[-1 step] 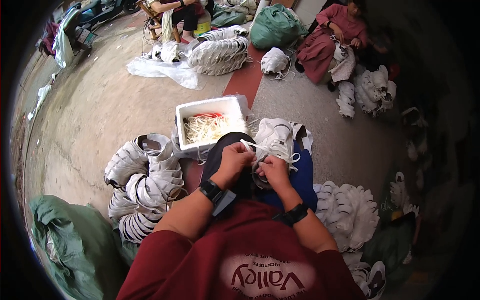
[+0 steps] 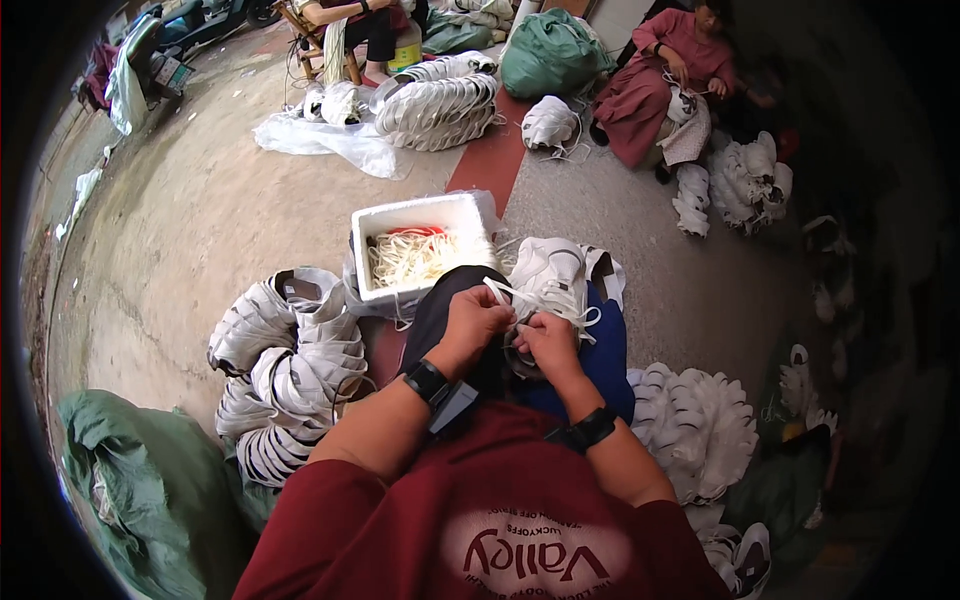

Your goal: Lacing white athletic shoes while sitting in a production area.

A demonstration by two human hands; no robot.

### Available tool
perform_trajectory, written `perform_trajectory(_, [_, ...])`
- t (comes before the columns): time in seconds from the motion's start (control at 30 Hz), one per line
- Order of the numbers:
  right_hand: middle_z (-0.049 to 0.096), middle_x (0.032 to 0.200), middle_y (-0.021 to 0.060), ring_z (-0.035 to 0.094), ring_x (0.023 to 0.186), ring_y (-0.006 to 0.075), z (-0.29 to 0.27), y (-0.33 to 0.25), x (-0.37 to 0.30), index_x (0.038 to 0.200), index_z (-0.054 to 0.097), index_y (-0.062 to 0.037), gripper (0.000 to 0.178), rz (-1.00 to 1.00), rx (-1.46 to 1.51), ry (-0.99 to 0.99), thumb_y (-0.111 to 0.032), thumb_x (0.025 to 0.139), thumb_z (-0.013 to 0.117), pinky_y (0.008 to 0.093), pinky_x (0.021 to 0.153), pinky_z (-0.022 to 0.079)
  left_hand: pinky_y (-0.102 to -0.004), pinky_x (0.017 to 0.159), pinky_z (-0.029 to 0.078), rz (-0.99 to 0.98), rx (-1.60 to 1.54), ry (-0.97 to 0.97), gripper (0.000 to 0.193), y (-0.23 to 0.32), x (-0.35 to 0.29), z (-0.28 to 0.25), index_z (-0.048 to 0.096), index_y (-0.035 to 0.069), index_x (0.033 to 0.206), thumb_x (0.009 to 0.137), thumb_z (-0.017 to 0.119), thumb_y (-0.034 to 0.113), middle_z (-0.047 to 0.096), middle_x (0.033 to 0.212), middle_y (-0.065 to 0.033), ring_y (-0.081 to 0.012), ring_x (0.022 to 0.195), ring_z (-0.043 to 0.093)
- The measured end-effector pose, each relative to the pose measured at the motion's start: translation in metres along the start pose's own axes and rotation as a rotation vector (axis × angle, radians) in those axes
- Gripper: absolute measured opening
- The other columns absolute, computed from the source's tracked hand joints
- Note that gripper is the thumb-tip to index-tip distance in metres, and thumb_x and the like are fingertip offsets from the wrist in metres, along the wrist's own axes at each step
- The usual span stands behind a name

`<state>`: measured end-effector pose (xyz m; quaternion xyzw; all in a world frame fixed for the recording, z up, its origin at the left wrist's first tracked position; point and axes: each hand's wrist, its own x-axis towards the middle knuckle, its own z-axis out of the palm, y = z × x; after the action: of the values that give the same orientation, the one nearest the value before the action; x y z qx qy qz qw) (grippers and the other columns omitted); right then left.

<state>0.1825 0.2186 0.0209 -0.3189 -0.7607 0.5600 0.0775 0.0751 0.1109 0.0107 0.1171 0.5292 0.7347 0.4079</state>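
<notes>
A white sneaker (image 2: 550, 262) rests on my lap, toe pointing away from me. My left hand (image 2: 476, 320) pinches a white shoelace (image 2: 497, 287), whose loose part sticks up past the fingertips. Close beside it, my right hand (image 2: 548, 343) is closed at the shoe's opening, its fingertips together by the lacing; the lace probably runs into them, but the grip is partly hidden. Loops of lace hang out on the shoe's right side. Beyond my knee stands a white foam box (image 2: 420, 209) holding a heap of cream laces (image 2: 408, 260) and something red.
Stacked white shoes (image 2: 300, 370) curve along my left, with a green sack (image 2: 145, 490) nearer. More shoe uppers (image 2: 695, 430) are piled on my right. Ahead, a seated person in dusty red (image 2: 665, 95) handles a shoe, and another sits behind nested shoes (image 2: 437, 110).
My left hand has shifted very slightly to the right with the lace. Everything else looks the same.
</notes>
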Motion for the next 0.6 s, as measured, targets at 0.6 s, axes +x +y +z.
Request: perform_trajectory(0.6, [0.059,0.072,0.0122,0.063,0.060,0.0188,0.003,0.028,0.006,0.093,0.051,0.0018,0.017,-0.277,-0.261,0.141,0.001,0.078,0.058,0.0297,0.052,0.050,-0.0287,0.053,0.046,0.195,0.552,0.072,0.010,-0.027,0.039,0.001,0.065,0.000,0.071,0.066,0.068,0.008,0.063,0.061,-0.0097,-0.0149,0.054,0.060])
